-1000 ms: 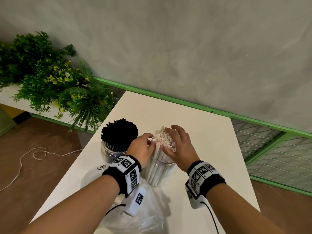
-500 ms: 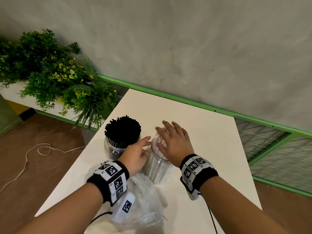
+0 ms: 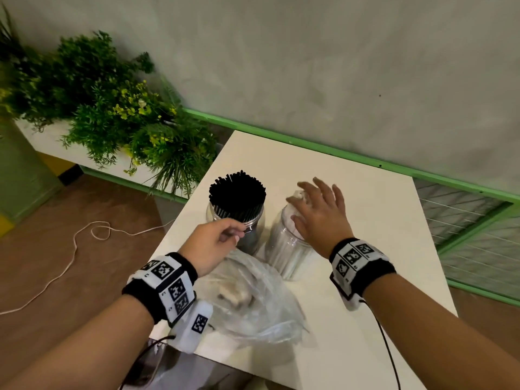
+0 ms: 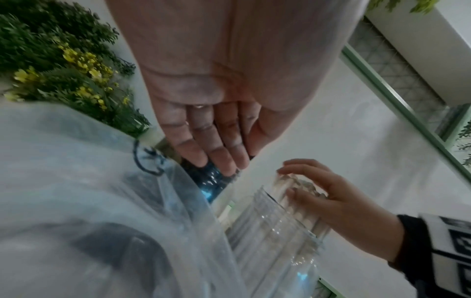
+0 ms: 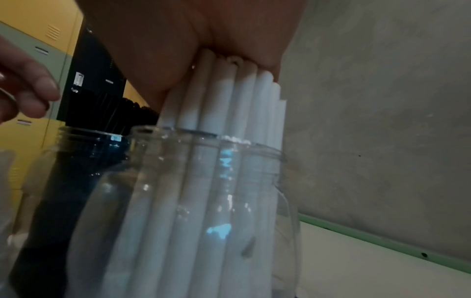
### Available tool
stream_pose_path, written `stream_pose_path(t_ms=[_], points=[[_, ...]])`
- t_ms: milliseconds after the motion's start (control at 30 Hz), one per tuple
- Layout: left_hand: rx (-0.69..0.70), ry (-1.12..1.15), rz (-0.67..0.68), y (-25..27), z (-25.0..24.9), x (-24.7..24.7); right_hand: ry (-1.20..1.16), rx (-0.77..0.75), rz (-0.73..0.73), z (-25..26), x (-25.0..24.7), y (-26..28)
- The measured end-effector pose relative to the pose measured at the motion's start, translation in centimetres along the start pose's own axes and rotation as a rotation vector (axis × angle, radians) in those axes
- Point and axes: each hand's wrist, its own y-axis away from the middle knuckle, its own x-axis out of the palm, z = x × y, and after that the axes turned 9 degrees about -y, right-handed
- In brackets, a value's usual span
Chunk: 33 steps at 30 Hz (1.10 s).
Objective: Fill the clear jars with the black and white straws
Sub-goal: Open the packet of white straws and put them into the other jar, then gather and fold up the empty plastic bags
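Note:
Two clear jars stand side by side on the white table (image 3: 365, 220). The left jar (image 3: 250, 235) is packed with black straws (image 3: 237, 192). The right jar (image 3: 284, 249) holds white straws (image 5: 224, 96) that stick out above its rim (image 5: 203, 135). My right hand (image 3: 318, 209) lies flat on the white straw tops with fingers spread, palm pressing them. My left hand (image 3: 219, 237) hovers in front of the black-straw jar, fingers loosely curled, holding nothing. In the left wrist view its fingers (image 4: 211, 145) lie relaxed and together.
A crumpled clear plastic bag (image 3: 253, 299) lies on the table's near side under my left wrist. Green plants (image 3: 112, 114) in a white planter stand left of the table. A green rail (image 3: 309, 144) runs along the wall behind. A white cord (image 3: 70, 249) lies on the floor.
My left hand has come away from the white straws, back toward the black jar. My right hand went from gathering the straws to lying flat on their tops.

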Motion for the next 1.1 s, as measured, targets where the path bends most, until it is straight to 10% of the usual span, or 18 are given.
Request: stream_pose_path(t_ms=[167, 333, 500, 767, 1100], points=[[0.005, -0.226, -0.161, 2.1, 2.2, -3.8, -0.341, -0.082, -0.191, 3.4, -1.1, 3.6], [-0.284, -0.456, 0.087, 3.5, 6.1, -5.6, -0.52, 0.2, 0.295, 5.7, 0.8, 9.9], [-0.449, -0.104, 0.236, 4.2, 7.3, -4.5, -0.456, 0.552, 0.686, 6.9, 2.8, 13.4], [-0.589, 0.338, 0.227, 4.0, 6.5, -3.7, -0.495, 0.825, 0.347, 9.8, 3.0, 14.3], [-0.307, -0.027, 0.231, 3.4, 5.8, -3.3, -0.575, 0.699, 0.117, 10.1, 0.2, 13.6]])
